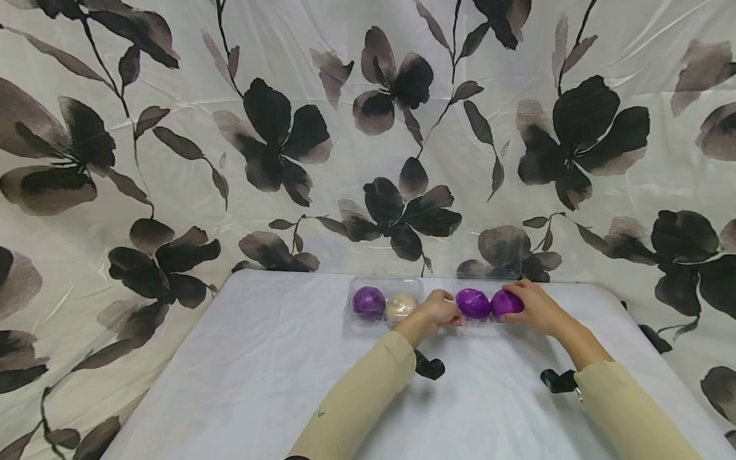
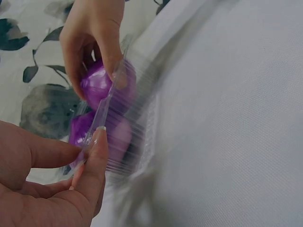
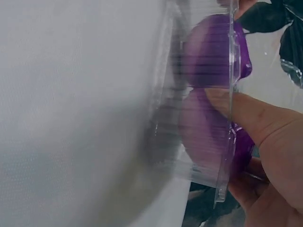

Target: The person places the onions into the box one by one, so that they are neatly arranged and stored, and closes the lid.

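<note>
Two shiny purple balls sit side by side in a clear plastic clamshell box (image 2: 150, 125) with its lid (image 1: 497, 252) standing up behind. My left hand (image 1: 439, 309) pinches the near rim of this box at its left end, thumb on one side and fingers on the other. Close to that hand lies the left purple ball (image 1: 473, 304), lumpy on top. On the right purple ball (image 1: 506, 303), my right hand (image 1: 536, 308) has its thumb and fingers curled round it, the thumb inside the box wall in the right wrist view.
Left of my left hand stands a second clear plastic box (image 1: 349, 314), holding a purple ball (image 1: 368, 301) and a cream ball (image 1: 400, 307). Both boxes are near the far edge of the white-covered table (image 1: 259, 377). Behind it hangs a flowered cloth (image 1: 322, 38).
</note>
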A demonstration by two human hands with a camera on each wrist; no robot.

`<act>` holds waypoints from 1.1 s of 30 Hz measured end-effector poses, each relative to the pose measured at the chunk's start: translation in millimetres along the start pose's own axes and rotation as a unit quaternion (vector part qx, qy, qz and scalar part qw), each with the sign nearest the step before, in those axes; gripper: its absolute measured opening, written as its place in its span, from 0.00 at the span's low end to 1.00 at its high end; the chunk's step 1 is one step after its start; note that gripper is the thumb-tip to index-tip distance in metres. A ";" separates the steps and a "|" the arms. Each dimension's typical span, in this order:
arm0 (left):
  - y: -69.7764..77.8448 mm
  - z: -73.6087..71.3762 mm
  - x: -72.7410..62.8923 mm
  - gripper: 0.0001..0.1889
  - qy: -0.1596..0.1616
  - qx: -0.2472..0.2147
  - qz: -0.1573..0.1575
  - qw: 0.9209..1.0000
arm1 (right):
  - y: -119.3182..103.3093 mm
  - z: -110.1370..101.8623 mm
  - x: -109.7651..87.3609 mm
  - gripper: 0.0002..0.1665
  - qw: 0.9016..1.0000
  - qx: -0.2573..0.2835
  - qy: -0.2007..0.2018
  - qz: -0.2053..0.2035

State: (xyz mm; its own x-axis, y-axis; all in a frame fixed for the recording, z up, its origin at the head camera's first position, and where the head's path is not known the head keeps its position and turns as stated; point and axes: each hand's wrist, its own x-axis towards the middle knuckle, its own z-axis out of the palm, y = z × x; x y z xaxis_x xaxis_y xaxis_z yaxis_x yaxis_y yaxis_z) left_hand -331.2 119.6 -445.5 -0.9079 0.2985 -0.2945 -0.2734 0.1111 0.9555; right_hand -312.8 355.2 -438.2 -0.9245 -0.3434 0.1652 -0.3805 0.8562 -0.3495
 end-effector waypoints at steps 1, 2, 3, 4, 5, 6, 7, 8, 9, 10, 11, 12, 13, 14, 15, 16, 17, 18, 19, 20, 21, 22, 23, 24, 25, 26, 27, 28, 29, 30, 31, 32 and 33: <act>-0.1 -0.7 -0.4 0.19 -0.002 -0.003 -0.001 1.000 | 0.3 1.0 0.9 0.43 1.000 -0.002 -0.005 0.000; -0.2 -1.4 -0.9 0.19 -0.003 -0.005 -0.001 1.000 | 0.7 1.9 1.7 0.43 1.000 -0.004 -0.009 0.000; -0.4 -2.1 -1.1 0.18 -0.004 -0.009 -0.001 1.000 | 1.2 3.2 2.5 0.43 1.000 -0.006 -0.012 -0.001; -0.8 -2.6 -1.2 0.18 -0.004 -0.011 0.001 1.000 | 1.5 4.2 3.0 0.44 1.000 -0.009 -0.015 -0.003; -1.0 -3.1 -1.3 0.18 -0.005 -0.014 0.000 1.000 | 1.7 5.2 3.3 0.44 1.000 -0.011 -0.018 -0.002; -1.0 -3.5 -1.2 0.18 -0.005 -0.013 0.000 1.000 | 1.7 5.6 3.6 0.44 1.000 -0.013 -0.019 -0.003; -0.7 -3.6 -0.8 0.19 -0.006 -0.011 0.001 1.000 | 1.7 5.7 3.9 0.44 1.000 -0.014 -0.019 -0.004; -0.3 -3.5 -0.1 0.19 -0.007 -0.008 0.001 1.000 | 2.1 5.2 4.2 0.44 1.000 -0.014 -0.019 -0.004; 0.6 -3.2 0.4 0.19 -0.007 -0.005 -0.001 1.000 | 2.3 3.8 4.6 0.45 1.000 -0.011 -0.021 -0.003; 1.7 -2.8 1.2 0.19 -0.007 -0.001 -0.001 1.000 | 2.6 1.7 5.2 0.46 1.000 -0.009 -0.022 -0.003; 3.4 -2.3 2.0 0.19 -0.006 0.001 0.000 1.000 | 2.9 -1.1 6.4 0.47 1.000 -0.005 -0.022 0.000; 5.3 -1.7 2.8 0.19 -0.004 0.002 0.002 1.000 | 3.5 -4.9 7.8 0.48 1.000 0.001 -0.020 0.004; 7.2 -1.1 3.4 0.19 -0.001 0.002 0.004 1.000 | 4.4 -9.0 9.6 0.48 1.000 0.007 -0.017 0.009; 8.8 -0.5 3.9 0.18 0.003 0.003 0.007 1.000 | 5.9 -13.3 11.5 0.48 1.000 0.011 -0.011 0.015; 10.4 0.0 4.4 0.18 0.007 0.005 0.009 1.000 | 7.0 -17.8 13.5 0.48 0.999 0.021 -0.005 0.025; 11.3 0.7 4.8 0.18 0.009 0.009 0.011 1.000 | 8.4 -22.0 15.5 0.48 0.999 0.031 0.005 0.036; 11.9 1.2 4.8 0.17 0.010 0.013 0.010 1.000 | 9.8 -25.9 17.3 0.49 0.998 0.044 0.013 0.053; 11.8 1.7 4.4 0.17 0.010 0.018 0.006 1.000 | 11.8 -29.4 18.6 0.50 0.996 0.056 0.018 0.071; 11.0 2.4 4.3 0.17 0.009 0.023 0.003 1.000 | 13.6 -32.3 19.7 0.52 0.993 0.071 0.022 0.089; 10.0 3.1 4.2 0.17 0.009 0.028 0.001 1.000 | 15.3 -35.0 20.9 0.53 0.990 0.088 0.024 0.108; 8.9 3.6 3.9 0.17 0.009 0.032 -0.002 0.999 | 16.5 -37.3 21.8 0.54 0.986 0.110 0.025 0.125; 8.0 4.3 3.1 0.17 0.009 0.036 -0.004 0.999 | 17.7 -39.2 22.9 0.55 0.982 0.128 0.026 0.139; 7.1 4.7 2.5 0.17 0.010 0.037 -0.004 0.999 | 18.5 -40.8 23.9 0.56 0.978 0.144 0.025 0.151; 6.5 5.0 2.0 0.17 0.012 0.038 -0.004 0.999 | 19.3 -42.0 25.0 0.56 0.974 0.161 0.022 0.159; 5.9 5.1 1.7 0.17 0.013 0.038 -0.002 0.999 | 19.7 -42.8 26.1 0.55 0.970 0.179 0.020 0.165; 5.9 5.1 0.9 0.17 0.014 0.038 -0.001 0.999 | 19.7 -43.3 27.1 0.55 0.966 0.193 0.018 0.170; 5.9 5.0 0.3 0.17 0.012 0.038 0.001 0.999 | 19.6 -43.6 28.1 0.55 0.963 0.205 0.017 0.173; 5.9 4.7 -0.2 0.17 0.012 0.038 0.002 0.999 | 19.6 -43.4 29.2 0.54 0.960 0.216 0.017 0.175; 5.7 4.3 -0.3 0.17 0.011 0.036 0.002 0.999 | 19.6 -43.0 30.3 0.54 0.958 0.225 0.017 0.177; 5.6 3.8 -0.7 0.17 0.011 0.037 0.003 0.999 | 19.5 -42.4 31.4 0.54 0.956 0.234 0.018 0.178; 5.3 3.4 -0.9 0.17 0.011 0.036 0.003 0.999 | 19.3 -41.8 32.3 0.54 0.954 0.240 0.021 0.180; 5.2 3.0 -1.3 0.18 0.010 0.037 0.003 0.999 | 19.2 -41.2 33.1 0.53 0.952 0.246 0.023 0.180; 4.8 2.6 -1.5 0.18 0.008 0.038 0.003 0.999 | 19.5 -40.6 34.0 0.53 0.951 0.251 0.026 0.181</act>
State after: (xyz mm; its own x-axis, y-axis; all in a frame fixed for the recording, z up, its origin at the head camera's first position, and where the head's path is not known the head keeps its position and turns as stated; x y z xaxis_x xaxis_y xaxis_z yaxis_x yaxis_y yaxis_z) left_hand -330.3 122.2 -440.6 -0.9143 0.2844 -0.2882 -0.2439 0.1815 0.9527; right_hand -350.8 376.0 -402.0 -0.9995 -0.0300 -0.0094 -0.0112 0.6188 -0.7854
